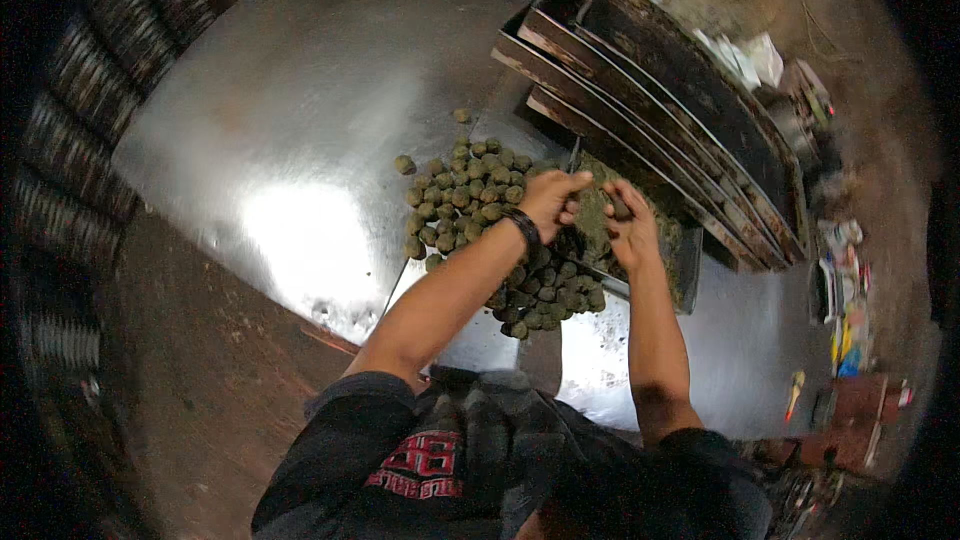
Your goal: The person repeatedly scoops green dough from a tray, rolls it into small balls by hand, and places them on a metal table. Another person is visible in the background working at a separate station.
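Note:
My left hand, with a dark band at its wrist, is held over the near edge of a metal tray. Its fingers curl in and the thumb points right; whatever they may hold is hidden. Close by on the right, my right hand pinches a small dark lump between thumb and fingers. Crumbly greenish-brown mix lies in the tray beneath both hands. Many rounded greenish-brown balls cover the table left of my left hand. A darker group of balls sits nearer me, below the hands.
A shiny metal table spreads to the left and far side. Large dark trays are stacked at the far right, close beyond the mix. Ridged metal racks line the left. A small brush-like tool lies at the right.

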Demonstrator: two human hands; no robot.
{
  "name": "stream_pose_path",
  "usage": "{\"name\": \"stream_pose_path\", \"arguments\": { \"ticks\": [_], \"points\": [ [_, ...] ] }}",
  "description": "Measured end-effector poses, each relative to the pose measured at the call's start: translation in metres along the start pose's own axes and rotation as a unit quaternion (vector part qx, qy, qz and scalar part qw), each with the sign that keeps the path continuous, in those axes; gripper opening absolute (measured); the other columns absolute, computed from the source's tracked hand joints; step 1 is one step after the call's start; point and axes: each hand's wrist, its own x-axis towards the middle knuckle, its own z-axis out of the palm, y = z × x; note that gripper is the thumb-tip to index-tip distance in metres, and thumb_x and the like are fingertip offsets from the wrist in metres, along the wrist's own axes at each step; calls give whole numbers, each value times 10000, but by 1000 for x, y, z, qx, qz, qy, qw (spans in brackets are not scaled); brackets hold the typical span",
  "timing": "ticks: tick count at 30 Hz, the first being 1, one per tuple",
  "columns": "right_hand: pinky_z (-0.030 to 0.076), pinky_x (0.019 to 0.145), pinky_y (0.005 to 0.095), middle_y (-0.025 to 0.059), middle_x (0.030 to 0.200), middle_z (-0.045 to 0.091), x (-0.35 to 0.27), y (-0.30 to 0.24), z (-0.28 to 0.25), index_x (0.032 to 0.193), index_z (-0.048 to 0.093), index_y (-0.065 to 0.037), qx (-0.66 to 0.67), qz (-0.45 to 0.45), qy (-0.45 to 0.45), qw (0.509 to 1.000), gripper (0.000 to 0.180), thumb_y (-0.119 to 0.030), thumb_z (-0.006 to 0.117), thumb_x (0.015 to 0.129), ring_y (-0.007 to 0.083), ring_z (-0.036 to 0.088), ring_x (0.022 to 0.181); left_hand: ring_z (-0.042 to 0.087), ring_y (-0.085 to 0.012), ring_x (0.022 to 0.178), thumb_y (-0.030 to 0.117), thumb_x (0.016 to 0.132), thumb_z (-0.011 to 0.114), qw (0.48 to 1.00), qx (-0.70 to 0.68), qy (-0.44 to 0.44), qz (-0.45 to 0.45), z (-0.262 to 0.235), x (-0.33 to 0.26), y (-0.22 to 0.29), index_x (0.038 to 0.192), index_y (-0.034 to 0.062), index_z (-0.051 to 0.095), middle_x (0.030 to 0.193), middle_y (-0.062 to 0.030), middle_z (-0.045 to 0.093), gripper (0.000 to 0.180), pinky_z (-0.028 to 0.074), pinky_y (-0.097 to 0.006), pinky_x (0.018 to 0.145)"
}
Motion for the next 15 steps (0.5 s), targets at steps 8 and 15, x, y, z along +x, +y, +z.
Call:
{"name": "stream_pose_path", "arguments": {
  "ticks": [8, 15],
  "points": [
    [382, 470, 293, 26, 798, 576, 56, 41, 61, 880, 563, -64, -415, 8, 13, 910, 462, -507, 616, 762, 116, 524, 602, 463, -73, 523, 148, 819, 621, 987, 152, 31, 44, -72, -45, 94, 824, 69, 505, 689, -25, 534, 141, 335, -197, 373],
    [406, 454, 217, 81, 908, 589, 54, 20, 61, 974, 529, -50, -80, 67, -129, 986, 273, -300, 434, 922, 116, 512, 603, 380, -65, 394, 386, 870, 534, 982, 122, 137, 37, -121, -55, 86, 709, 111, 469, 550, -1, 475, 326, 269, -190, 336]
  ]
}}
